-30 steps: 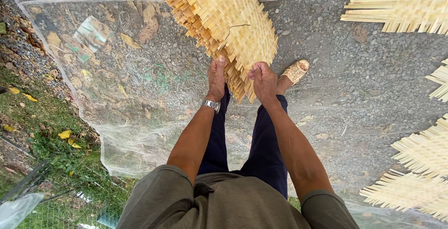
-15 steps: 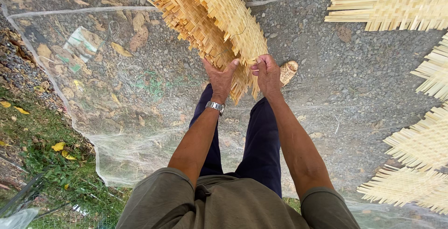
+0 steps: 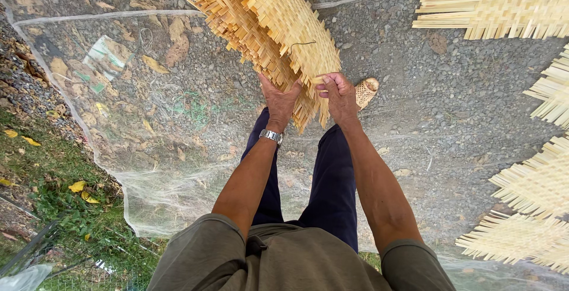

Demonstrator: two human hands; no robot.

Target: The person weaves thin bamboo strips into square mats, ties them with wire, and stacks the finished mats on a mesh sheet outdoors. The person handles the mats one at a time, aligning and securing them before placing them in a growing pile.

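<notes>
The left hand (image 3: 278,98) and right hand (image 3: 339,95) are seen side by side at the centre, each closed on the near edge of a woven bamboo mat (image 3: 269,27), which is held folded and slanted up towards 11 o'clock above the gravel ground (image 3: 427,137). A wristwatch (image 3: 272,136) is worn on the left wrist, and a woven sandal (image 3: 365,92) is seen just beside the right hand at 3 o'clock. More flat mats (image 3: 498,3) are laid at 1 o'clock, and a thin net (image 3: 148,166) is spread at 8 o'clock.
</notes>
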